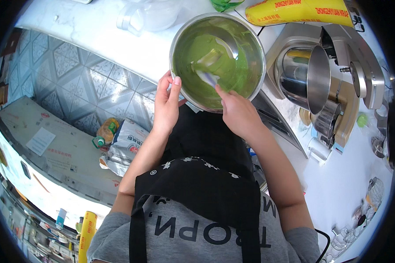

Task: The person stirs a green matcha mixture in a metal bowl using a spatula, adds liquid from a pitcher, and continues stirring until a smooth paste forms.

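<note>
A round stainless steel mixing bowl [261,65] stands tilted at the counter's near edge, with thick green batter [200,49] spread over its bottom and walls. My left hand [167,103] grips the bowl's left rim, thumb at the edge and fingers on the outside. In my right hand [238,110], at the near right rim, is a spatula [207,78] with a pale, batter-smeared shaft. The index finger points along it, and its far end reaches into the batter. The bowl wall mirrors parts of the scene.
Right of the bowl is a stand mixer [345,42] with its steel bowl [319,79]. A yellow cling wrap box [299,11] lies behind. A clear plastic jar [148,16] lies on the white counter [85,29] at the back left. Whisks [375,194] lie at the far right.
</note>
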The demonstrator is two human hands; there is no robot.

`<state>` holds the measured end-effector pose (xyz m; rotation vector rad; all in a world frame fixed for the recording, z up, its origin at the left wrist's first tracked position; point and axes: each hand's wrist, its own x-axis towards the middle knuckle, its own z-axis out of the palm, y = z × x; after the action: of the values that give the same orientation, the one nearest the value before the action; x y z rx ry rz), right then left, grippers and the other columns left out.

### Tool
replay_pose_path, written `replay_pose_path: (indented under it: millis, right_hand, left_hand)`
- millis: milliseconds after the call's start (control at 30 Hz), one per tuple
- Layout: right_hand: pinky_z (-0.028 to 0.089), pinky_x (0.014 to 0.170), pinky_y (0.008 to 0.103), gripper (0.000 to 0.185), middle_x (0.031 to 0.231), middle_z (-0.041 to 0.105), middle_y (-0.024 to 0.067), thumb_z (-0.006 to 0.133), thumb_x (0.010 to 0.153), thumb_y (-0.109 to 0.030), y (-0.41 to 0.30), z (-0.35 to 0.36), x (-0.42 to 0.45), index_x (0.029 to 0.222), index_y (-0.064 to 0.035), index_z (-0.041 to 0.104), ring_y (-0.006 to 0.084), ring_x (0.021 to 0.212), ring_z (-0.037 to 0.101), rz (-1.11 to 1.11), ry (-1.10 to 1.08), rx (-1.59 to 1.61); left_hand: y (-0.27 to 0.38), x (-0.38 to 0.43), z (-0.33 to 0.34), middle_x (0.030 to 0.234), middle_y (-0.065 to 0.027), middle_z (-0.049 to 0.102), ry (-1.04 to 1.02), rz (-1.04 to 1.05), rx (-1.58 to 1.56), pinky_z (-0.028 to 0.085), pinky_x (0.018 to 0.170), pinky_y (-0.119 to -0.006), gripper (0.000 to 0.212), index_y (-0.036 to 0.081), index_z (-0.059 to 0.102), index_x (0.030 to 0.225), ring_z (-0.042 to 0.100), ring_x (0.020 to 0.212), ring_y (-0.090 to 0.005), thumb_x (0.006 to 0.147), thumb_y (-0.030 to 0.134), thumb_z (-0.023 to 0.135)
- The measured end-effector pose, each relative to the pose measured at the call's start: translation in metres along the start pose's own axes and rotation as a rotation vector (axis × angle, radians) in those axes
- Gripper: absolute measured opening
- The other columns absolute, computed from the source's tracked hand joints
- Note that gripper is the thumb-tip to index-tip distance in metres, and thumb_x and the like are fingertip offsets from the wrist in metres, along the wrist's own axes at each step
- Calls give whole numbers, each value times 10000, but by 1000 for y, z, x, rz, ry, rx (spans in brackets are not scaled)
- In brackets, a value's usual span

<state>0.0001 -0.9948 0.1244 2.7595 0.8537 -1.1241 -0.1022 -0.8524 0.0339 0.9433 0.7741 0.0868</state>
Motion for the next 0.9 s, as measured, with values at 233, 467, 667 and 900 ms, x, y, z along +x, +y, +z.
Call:
replay_pose_path:
  millis: [233, 467, 667, 900]
  right_hand:
    - [521, 720, 478, 454, 830, 654, 217, 441, 885, -65, -8, -9, 42, 1324, -133, 530, 367, 789, 660, 95, 81, -76]
    - [525, 722, 462, 418, 792, 660, 193, 461, 896, -111, 6, -33, 30, 1295, -176, 568, 349, 784, 662, 79, 210, 3]
    - [530, 724, 456, 486, 808, 662, 203, 485, 839, -62, 5, -7, 10, 1302, -184, 566, 361, 771, 666, -86, 25, -113]
    - [523, 716, 459, 451, 808, 660, 193, 454, 884, -102, -10, -17, 49, 1317, -184, 547, 349, 770, 658, 3, 86, -69]
  left_hand:
    - [-2, -5, 3, 1501, -57, 295, -54, 7, -74, 540, 783, -287, 175, 75, 514, 1025, 511, 1152, -151, 965, 228, 575]
    - [0, -7, 0, 1518, -58, 241, -94, 7, -98, 532, 814, -288, 185, 53, 549, 1047, 462, 1222, -165, 933, 179, 623]
    - [-9, 0, -4, 1507, -80, 250, -90, 73, -98, 540, 790, -278, 167, 42, 570, 994, 460, 1225, -171, 930, 185, 627]
    - [-16, 7, -10, 1467, -116, 348, -112, 138, 27, 427, 964, -322, 168, 33, 574, 990, 425, 1266, -186, 936, 186, 617]
